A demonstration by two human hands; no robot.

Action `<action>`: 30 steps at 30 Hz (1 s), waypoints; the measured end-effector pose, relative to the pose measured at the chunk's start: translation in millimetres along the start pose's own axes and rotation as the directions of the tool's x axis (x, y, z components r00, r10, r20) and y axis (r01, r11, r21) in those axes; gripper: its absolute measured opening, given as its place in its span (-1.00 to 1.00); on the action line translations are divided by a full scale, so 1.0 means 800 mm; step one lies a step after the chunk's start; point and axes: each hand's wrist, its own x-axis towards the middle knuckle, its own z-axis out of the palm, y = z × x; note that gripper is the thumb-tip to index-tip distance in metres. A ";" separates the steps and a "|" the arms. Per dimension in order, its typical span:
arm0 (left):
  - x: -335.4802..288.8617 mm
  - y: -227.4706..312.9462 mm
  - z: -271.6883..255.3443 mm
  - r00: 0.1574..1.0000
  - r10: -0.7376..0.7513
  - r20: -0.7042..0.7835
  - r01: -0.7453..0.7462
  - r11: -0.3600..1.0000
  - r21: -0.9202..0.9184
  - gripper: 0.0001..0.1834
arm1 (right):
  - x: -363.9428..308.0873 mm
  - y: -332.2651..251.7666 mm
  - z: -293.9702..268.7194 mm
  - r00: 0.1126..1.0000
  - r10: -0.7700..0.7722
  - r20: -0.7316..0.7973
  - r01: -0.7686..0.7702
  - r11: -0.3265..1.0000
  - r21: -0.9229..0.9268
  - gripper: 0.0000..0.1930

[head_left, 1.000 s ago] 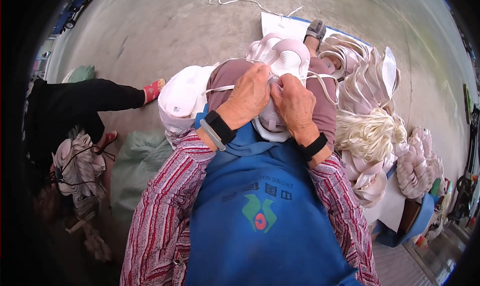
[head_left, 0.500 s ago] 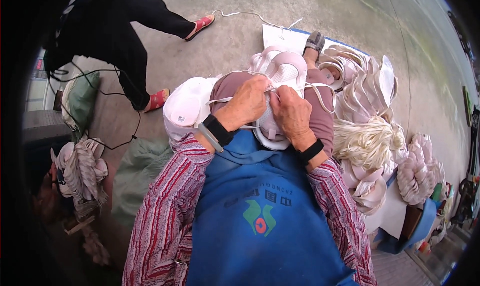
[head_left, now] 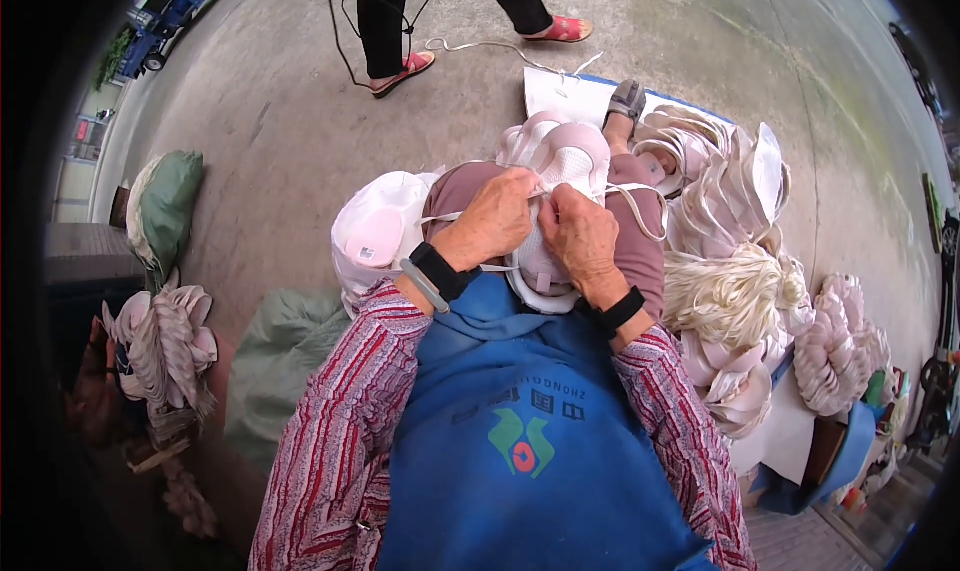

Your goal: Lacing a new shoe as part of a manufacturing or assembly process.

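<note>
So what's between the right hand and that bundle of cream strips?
In the head view, the mauve trouser leg lies between the right hand and the cream strips.

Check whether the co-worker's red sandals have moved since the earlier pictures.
Yes, rightward: the red sandals were left of the white cord; now one is past its left end.

Shoe upper point(head_left: 572, 156) sits on the wearer's lap point(head_left: 465, 183), a lace point(head_left: 632, 186) lying over the right thigh point(head_left: 637, 259), further uppers point(head_left: 378, 221) left of the lap, a strand bundle point(head_left: 735, 291) right of it, stacked uppers point(head_left: 725, 191) beyond that bundle, a sack point(head_left: 285, 356) nearer at left, and a cord point(head_left: 490, 46) on the floor point(head_left: 280, 81) ahead, near another person's feet point(head_left: 408, 69)
</note>
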 end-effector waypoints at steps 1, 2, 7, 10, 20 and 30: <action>0.003 0.000 -0.003 1.000 0.020 0.001 -0.020 1.000 0.002 -0.66 | 0.002 0.000 -0.002 1.000 -0.010 -0.011 0.010 1.000 0.015 -0.82; 0.002 0.000 -0.006 0.999 -0.012 0.043 0.012 1.000 -0.010 -0.66 | 0.000 -0.001 0.000 1.000 -0.011 -0.008 0.011 1.000 0.010 -0.82; -0.010 -0.003 0.012 0.999 0.040 0.023 -0.040 0.999 -0.003 -0.65 | -0.012 0.006 0.005 1.000 0.012 -0.009 -0.012 1.000 -0.008 -0.83; -0.024 0.011 0.019 0.980 -0.001 -0.200 -0.002 1.000 -0.018 -0.66 | -0.017 0.005 0.007 0.999 0.029 -0.043 -0.028 0.999 0.031 -0.80; -0.014 0.026 -0.004 0.988 0.088 -0.129 -0.062 0.979 0.194 -0.88 | -0.015 0.004 0.015 0.998 -0.051 -0.022 0.050 0.998 -0.035 -0.77; -0.011 0.022 -0.003 0.984 0.103 -0.143 -0.086 0.989 0.123 -0.85 | -0.017 0.006 0.013 0.980 -0.194 -0.051 0.188 0.976 -0.107 -0.78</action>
